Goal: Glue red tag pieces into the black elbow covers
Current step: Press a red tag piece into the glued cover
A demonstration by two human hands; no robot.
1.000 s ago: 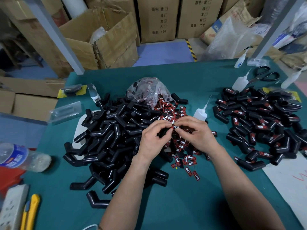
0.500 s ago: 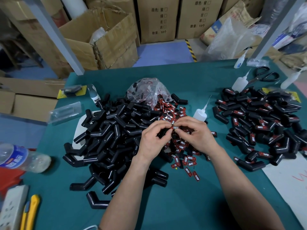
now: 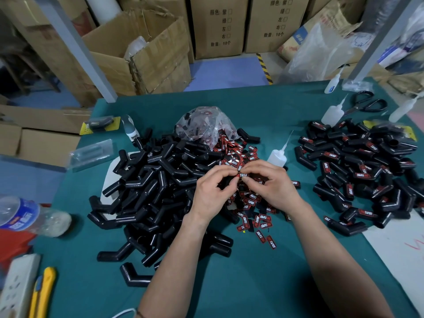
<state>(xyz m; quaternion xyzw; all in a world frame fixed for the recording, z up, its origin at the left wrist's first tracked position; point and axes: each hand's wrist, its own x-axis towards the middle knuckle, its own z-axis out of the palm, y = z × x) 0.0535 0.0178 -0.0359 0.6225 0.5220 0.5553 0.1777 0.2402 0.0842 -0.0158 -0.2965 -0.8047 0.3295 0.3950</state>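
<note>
A red tag [image 3: 243,175] is pinched by left hand [image 3: 211,193] and right hand [image 3: 273,187]; loose tags [image 3: 263,222] are half hidden beneath; table [image 3: 263,283] is left open nearside.

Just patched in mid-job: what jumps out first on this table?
The left hand and right hand meet mid-table, pinching one red tag between them above a scatter of loose tags. A big pile of bare black elbow covers fills the left side; a tagged pile lies on the right.
</note>
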